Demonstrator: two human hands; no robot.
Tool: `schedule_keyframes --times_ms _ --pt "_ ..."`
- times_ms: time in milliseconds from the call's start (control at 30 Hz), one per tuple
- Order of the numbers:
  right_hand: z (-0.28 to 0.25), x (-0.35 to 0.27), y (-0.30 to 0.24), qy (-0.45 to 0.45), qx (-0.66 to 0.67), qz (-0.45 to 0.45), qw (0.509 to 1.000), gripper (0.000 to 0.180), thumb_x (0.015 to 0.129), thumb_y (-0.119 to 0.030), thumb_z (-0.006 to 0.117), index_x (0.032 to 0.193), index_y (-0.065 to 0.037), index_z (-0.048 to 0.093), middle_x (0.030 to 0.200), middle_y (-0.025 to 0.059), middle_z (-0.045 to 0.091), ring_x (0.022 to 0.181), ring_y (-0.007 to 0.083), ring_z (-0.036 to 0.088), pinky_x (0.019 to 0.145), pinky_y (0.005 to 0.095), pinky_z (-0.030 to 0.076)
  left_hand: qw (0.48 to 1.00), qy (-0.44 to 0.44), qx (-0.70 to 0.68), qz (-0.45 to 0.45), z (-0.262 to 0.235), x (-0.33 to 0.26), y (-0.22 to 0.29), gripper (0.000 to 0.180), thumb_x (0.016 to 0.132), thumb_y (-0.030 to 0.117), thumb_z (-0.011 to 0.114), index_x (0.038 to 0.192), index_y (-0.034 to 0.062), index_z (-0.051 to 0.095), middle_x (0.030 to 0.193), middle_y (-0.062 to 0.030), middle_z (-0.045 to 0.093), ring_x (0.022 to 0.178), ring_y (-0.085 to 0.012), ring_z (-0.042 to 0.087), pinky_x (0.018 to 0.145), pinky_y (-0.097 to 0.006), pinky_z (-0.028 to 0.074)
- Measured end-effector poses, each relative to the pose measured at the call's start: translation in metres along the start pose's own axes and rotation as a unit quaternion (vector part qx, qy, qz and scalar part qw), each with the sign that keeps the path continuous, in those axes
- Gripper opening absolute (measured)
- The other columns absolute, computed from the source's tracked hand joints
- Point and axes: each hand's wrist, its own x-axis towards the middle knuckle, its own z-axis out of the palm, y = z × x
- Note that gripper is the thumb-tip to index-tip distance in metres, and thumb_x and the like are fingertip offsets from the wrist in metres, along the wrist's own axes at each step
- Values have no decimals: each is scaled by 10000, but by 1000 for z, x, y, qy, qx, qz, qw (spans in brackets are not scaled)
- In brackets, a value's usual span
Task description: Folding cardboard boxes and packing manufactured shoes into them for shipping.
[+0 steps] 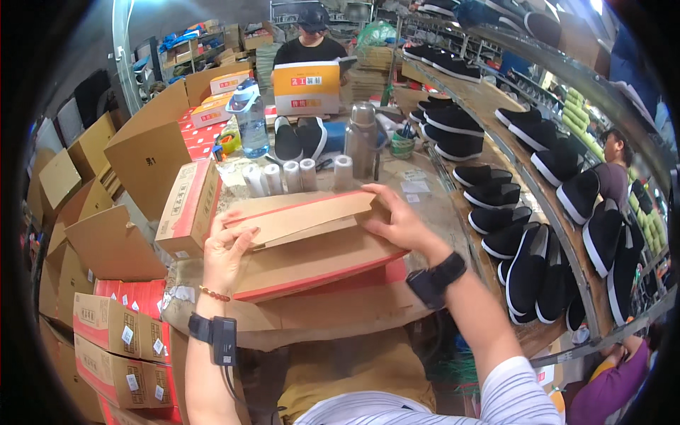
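Observation:
Between my hands is a part-folded cardboard shoebox (312, 273), brown inside with red edges, tilted over the worktable. A long narrow flap stands up along its far side. My left hand (228, 249) pinches the flap's left end between thumb and fingers. At the right end, my right hand (398, 221) grips the cardboard, thumb on the near side and fingers over the top edge. Below the box, more flat brown and red cardboard (333, 308) lies at the table's near edge. Just left of my left hand stands a closed shoebox (188, 205).
White rolls (291, 176), a steel flask (363, 142), a water bottle (251, 124) and black shoes (300, 138) line the table's back. Shelves of black shoes (542, 273) rise at right. Stacked boxes (117, 340) stand lower left. A co-worker (309, 46) sits opposite behind an orange box (307, 88).

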Motion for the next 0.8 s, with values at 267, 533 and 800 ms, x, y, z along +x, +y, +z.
schedule_keyframes --times_ms 267,533,800 --pt "-10 -16 -24 77 -211 88 971 531 687 -318 825 1114 -100 597 1090 102 568 1008 319 592 882 379 488 919 29 392 33 34 -7 61 945 539 104 884 1376 125 445 1248 -155 429 1208 -359 435 1000 -432 427" --pt "-88 -99 -3 172 -174 87 966 209 818 -245 705 937 -72 704 884 99 701 899 271 669 799 336 521 883 -44 464 53 74 -23 56 436 906 268 554 1314 113 545 1181 -113 620 1166 -306 531 1068 -502 292" --pt "-222 -234 44 80 -627 514 580 484 793 -620 564 927 -193 747 992 155 697 998 353 630 868 511 437 891 -104 440 30 68 -31 51 385 890 348 567 1217 146 598 1056 -92 647 1065 -280 568 1066 -567 277"
